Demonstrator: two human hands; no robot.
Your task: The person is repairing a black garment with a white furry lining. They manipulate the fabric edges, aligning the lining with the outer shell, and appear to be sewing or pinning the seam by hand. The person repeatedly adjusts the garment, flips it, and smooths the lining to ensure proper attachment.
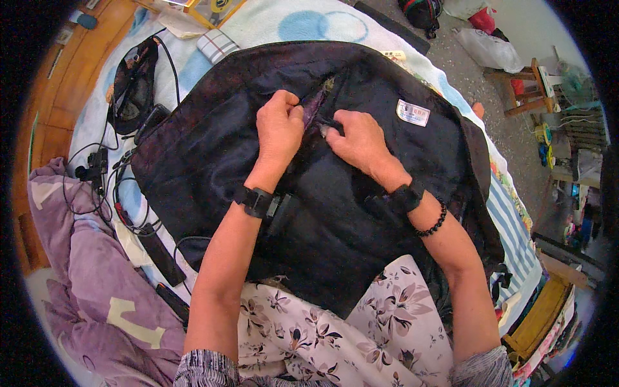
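Observation:
A large black cloth piece [309, 217] with a sewn-on white label [412, 113] lies spread before me. Near its top middle is a slit-like opening, where purplish material [314, 107] shows. My left hand [280, 121] pinches the left edge of this opening. Just right of it, my right hand [355, 135] has thumb and fingers closed on a small dark item [333, 126]; whether this is a tool or a fold of cloth I cannot tell. Floral fabric [309, 334] covers my lap and overlaps the black cloth's near edge.
A white and blue blanket [261, 24] lies underneath. At left are a black mesh pouch [133, 87], tangled cables [116, 193], a black bar-shaped object [162, 251] and a purple blanket [111, 280]. A folded plaid cloth [217, 46] lies beyond. On the floor at right stands a wooden stool [532, 92].

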